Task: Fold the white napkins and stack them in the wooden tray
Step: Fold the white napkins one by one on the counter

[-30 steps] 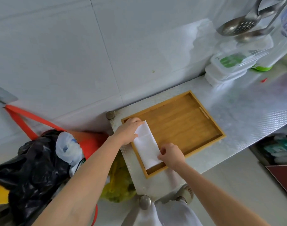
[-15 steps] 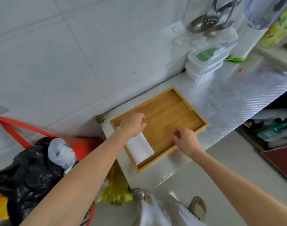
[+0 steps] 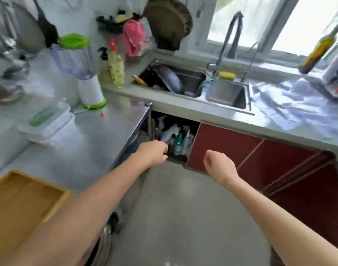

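Observation:
Only the right part of the wooden tray point(image 3: 20, 198) shows, at the lower left on the steel counter point(image 3: 99, 135); no napkin is visible in that part, and my left forearm covers its near edge. My left hand point(image 3: 153, 152) hangs in the air past the counter's end, fingers loosely curled, holding nothing. Further right, my right hand point(image 3: 219, 164) is also in the air in front of the red cabinet, loosely curled and empty. White cloth point(image 3: 298, 100) lies spread and rumpled on the counter to the right of the sink.
Stacked plastic containers point(image 3: 47, 121) and a blender point(image 3: 78, 60) stand on the steel counter. A double sink point(image 3: 185, 79) holding dishes sits under the window. Below it, an open cupboard point(image 3: 176, 139) holds several bottles beside red doors point(image 3: 260, 160). The floor lies below my arms.
The view has swung right from the tray toward the sink. Both hands have left the tray and the folded napkin and now hang empty over the floor.

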Tool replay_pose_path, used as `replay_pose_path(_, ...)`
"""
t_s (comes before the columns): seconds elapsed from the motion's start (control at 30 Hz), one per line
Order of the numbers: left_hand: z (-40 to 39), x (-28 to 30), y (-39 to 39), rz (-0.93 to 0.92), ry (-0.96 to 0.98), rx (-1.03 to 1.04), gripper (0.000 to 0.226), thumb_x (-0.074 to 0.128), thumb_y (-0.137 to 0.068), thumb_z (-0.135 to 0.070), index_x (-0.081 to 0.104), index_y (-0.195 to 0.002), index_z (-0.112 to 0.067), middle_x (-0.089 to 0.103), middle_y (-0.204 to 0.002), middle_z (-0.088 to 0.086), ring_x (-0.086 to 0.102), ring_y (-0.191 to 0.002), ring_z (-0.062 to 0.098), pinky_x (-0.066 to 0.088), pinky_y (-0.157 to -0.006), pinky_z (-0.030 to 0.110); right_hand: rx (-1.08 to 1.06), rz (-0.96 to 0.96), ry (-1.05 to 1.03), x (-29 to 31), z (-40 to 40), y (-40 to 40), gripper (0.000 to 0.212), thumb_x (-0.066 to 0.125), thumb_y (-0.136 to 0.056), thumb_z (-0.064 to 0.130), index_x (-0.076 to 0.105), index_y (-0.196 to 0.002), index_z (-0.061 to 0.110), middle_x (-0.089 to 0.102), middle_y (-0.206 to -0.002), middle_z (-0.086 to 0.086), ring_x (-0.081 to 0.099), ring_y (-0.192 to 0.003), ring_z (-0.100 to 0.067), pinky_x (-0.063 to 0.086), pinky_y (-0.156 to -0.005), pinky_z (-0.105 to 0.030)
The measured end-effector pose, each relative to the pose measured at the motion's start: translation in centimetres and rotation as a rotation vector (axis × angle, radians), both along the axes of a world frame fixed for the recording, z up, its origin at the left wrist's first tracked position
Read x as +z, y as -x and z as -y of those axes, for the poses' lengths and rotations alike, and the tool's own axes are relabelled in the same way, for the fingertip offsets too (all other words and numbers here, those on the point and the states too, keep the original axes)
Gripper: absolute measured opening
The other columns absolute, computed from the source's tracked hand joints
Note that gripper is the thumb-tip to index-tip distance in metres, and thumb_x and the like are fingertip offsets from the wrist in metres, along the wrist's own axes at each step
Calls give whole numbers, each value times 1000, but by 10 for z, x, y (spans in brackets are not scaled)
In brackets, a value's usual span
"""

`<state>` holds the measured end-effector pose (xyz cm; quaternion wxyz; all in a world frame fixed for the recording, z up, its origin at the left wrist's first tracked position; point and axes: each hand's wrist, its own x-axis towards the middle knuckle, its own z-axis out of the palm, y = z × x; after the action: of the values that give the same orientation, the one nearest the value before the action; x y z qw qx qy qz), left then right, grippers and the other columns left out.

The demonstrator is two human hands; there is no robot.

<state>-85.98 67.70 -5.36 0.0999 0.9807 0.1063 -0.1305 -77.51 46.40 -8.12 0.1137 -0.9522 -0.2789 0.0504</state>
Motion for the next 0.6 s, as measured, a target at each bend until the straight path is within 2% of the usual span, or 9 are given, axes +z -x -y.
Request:
replay_pose_path(0.13, 88, 7, -112, -18, -42, -177, 30, 49, -95, -35, 57, -120, -21, 60, -124, 3, 57, -113, 26, 47, -87, 36, -176, 66, 25, 10, 104, -77, 16, 43, -93, 22, 56, -94, 13, 64, -95, -5, 60, -91, -31, 43, -69, -35)
replay_pose_path(0.3, 157, -1, -227, -33, -72, -363, 41, 50, -95, -38, 48, -132, -20, 55, -132, 2, 53, -120, 23, 48, -94, 40, -388, 78, -11, 10, 192, -161, 15, 47, -93, 25, 57, -98, 14, 63, -99, -3, 60, -92, -27, 48, -74, -35)
replay_pose_path(0.47, 194, -11, -345, 6, -75, -481, 42, 51, -93, -37, 47, -132, -19, 52, -132, 1, 51, -120, 24, 45, -91, 38, -535, 98, -25, 3, 241, -251, 14, 48, -93, 24, 57, -98, 14, 61, -99, -2, 59, -91, -24, 45, -70, -32)
replay_pose_path(0.6, 205, -14, -437, 18, -64, -523, 48, 52, -90, -35, 46, -135, -18, 46, -139, 2, 48, -124, 24, 45, -97, 40, -654, 51, -67, 4, 251, -319, 15, 49, -92, 24, 59, -98, 14, 62, -100, -2, 59, -92, -24, 43, -69, -31)
